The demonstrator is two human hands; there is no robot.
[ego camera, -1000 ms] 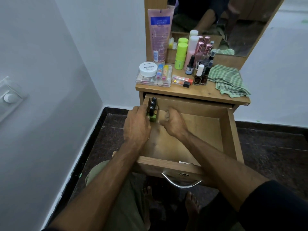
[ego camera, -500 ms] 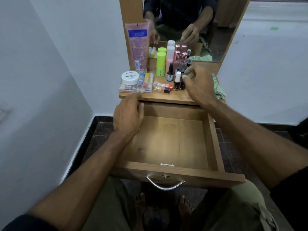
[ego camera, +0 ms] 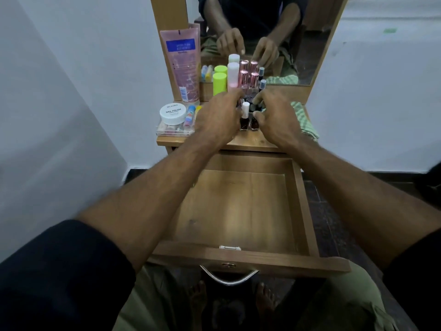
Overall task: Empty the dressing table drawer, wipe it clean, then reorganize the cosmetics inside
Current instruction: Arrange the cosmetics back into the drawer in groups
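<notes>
We had both hands up on the wooden dressing-table surface (ego camera: pixel 257 140), above the pulled-out wooden drawer (ego camera: pixel 238 211), whose bare floor showed between our forearms. Our left hand (ego camera: pixel 218 117) and right hand (ego camera: pixel 276 118) closed in from either side on a cluster of small dark nail polish bottles (ego camera: pixel 249 121), one of them with a white cap. The left grip had its fingers curled toward the bottles, but the back of the hand hid the fingertips, so we could not tell whether it held anything. The right grip was likewise bent, thumb near the shoulder of a dark bottle; whether it pinched the bottle or only hovered beside it we could not tell.

Behind the cluster stood a lime-green capped bottle (ego camera: pixel 219 83), a tall white-and-pink bottle (ego camera: pixel 233 75) and two rose-gold capped bottles (ego camera: pixel 249 78). A pink squeeze tube with a blue label (ego camera: pixel 183 65) leaned upright against the mirror frame. At the left of the surface, a white round jar marked nail polish (ego camera: pixel 173 113) sat on a clear plastic organiser tray (ego camera: pixel 174 131). A green checked cloth (ego camera: pixel 306 121) lay at the right, partly under our right wrist.
</notes>
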